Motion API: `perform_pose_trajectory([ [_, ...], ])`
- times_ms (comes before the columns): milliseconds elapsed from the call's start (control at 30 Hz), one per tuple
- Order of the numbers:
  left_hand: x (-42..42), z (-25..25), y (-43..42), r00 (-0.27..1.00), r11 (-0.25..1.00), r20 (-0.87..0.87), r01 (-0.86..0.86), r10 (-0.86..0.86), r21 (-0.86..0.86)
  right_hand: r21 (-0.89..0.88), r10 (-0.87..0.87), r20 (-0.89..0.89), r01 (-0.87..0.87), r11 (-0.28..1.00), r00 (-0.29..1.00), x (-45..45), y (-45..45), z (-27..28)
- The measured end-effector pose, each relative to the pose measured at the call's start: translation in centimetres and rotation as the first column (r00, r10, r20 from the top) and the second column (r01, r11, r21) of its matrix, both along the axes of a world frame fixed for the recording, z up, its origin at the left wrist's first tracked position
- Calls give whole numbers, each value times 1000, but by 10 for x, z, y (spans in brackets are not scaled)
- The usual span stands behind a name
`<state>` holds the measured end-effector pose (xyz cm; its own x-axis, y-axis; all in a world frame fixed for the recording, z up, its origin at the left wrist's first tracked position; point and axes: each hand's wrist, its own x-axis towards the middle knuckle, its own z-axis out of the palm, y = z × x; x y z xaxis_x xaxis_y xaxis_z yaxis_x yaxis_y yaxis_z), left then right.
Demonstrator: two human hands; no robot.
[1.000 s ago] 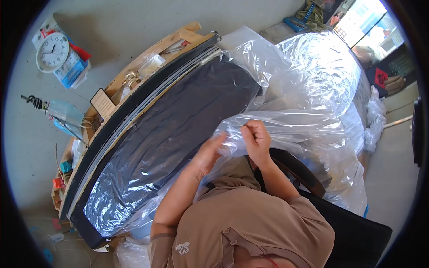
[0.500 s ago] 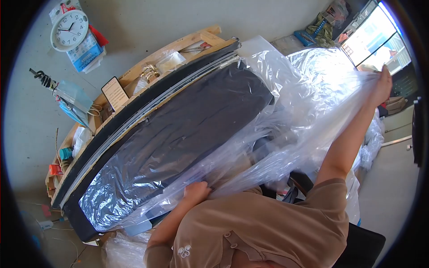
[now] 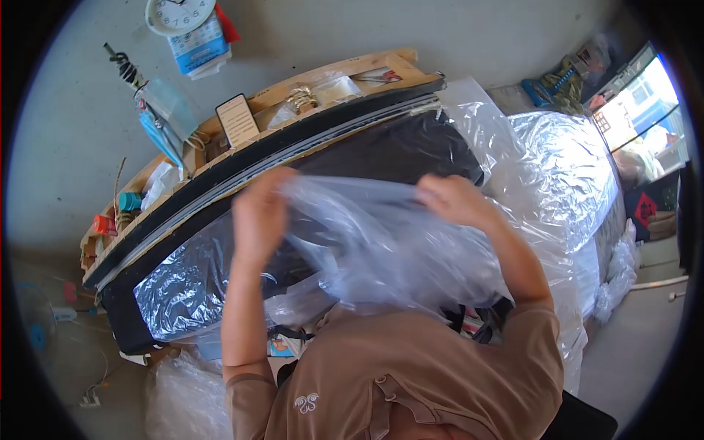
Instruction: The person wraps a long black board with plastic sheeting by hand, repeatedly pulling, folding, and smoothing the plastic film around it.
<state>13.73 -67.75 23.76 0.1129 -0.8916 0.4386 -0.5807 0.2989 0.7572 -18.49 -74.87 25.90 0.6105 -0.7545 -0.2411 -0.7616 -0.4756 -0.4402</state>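
Note:
Clear plastic film [image 3: 403, 257] hangs between my two hands above the dark padded work surface [image 3: 367, 158] and in front of my chest. My left hand [image 3: 262, 213], blurred by motion, is closed on the film's left end. At the upper right edge of the film, my right hand [image 3: 451, 198] pinches it with bent fingers. The stretch of film between the hands is loose, wrinkled and partly smeared by motion.
A wooden shelf [image 3: 279, 95] behind the surface holds a phone [image 3: 237, 121] and a teal-capped container [image 3: 130, 202]. Shiny wrapped plastic [image 3: 568, 176] bulges at the right. A plastic bundle [image 3: 187, 396] lies lower left. A clock [image 3: 178, 15] hangs above.
My right hand has come back from the far upper right towards the middle. My left hand has risen from near my chest, and the film is now slack between them. The view has shifted.

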Motion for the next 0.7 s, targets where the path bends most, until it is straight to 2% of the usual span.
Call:
perform_pose_trajectory([
  [33, 17, 1, -4, 899, 985, -403, -160, 173, 65, -100, -120, 304, 157, 983, 945, -17, -5, -11],
  [67, 26, 14, -3, 523, 989, -846, -144, 101, 29, -134, -194, 587, 330, 934, 786, -18, -4, -11],
  [100, 5, 22, -2, 404, 948, -897, -315, 179, 47, -91, -240, 679, 403, 910, 694, -20, -2, -3],
  [133, -13, 15, 0, 546, 981, -825, -186, 148, 53, -39, -282, 761, 475, 879, 584, -13, 3, 18],
  [167, -30, 2, 7, 662, 975, -737, 47, 134, 219, -104, -242, 780, 500, 860, 578, 1, 8, 22],
  [200, -48, -11, 15, 790, 890, -612, 253, 36, 379, -105, -239, 781, 499, 860, 577, 0, 9, 22],
  [233, -48, -28, 24, 936, 925, -352, 152, -20, 349, -389, -71, 712, 477, 788, 698, -2, 8, 22],
  [267, -45, -46, 33, 997, 955, -59, 62, -47, 290, -638, 68, 585, 407, 653, 808, -5, 7, 22],
  [300, -20, -50, 46, 878, 915, 418, -344, 234, 211, -754, 63, 449, 340, 562, 891, -24, 4, 26],
  [333, 20, -47, 66, 777, 863, 521, -486, 354, 139, -725, -118, 191, 221, 652, 975, -51, 4, 19],
  [367, 84, -83, 97, 764, 840, 410, -543, 498, -7, -652, -257, -105, 129, 747, 961, -84, 5, 3],
  [400, 127, -81, 135, 754, 741, 83, -656, 652, 143, -621, -295, -335, 26, 784, 895, -128, 6, -29],
  [433, 176, -84, 179, 566, 647, -360, -745, 742, 164, -564, -314, -546, -63, 823, 777, -171, 12, -54],
  [467, 191, -48, 214, 543, 551, -117, -833, 832, 48, -583, -458, -541, 78, 809, 705, -200, 22, -53],
  [500, 231, -44, 256, 498, 622, -505, -776, 705, 104, -707, -596, -306, 242, 664, 743, -207, 27, -32],
  [533, 242, -18, 283, 597, 620, -300, -784, 744, -24, -916, -573, -178, 77, 393, 800, -228, 18, -16],
  [567, 240, 14, 288, 504, 534, -389, -845, 771, -34, -964, -600, -39, 127, 232, 799, -204, 17, 31],
  [600, 245, 28, 293, 544, 543, -276, -835, 792, -88, -901, -934, 23, 413, 135, 357, -166, 7, 72],
  [633, 248, 41, 286, 484, 606, -606, -795, 631, -5, -718, -568, 585, 695, -32, 579, -198, -26, 67],
  [667, 271, 32, 289, 616, 616, -290, -781, 733, -102, -884, -383, 396, 459, 86, 835, -221, -66, 77],
  [700, 295, 21, 280, 575, 630, -381, -776, 724, 27, -901, -519, 144, 328, 283, 843, -243, -115, 91],
])
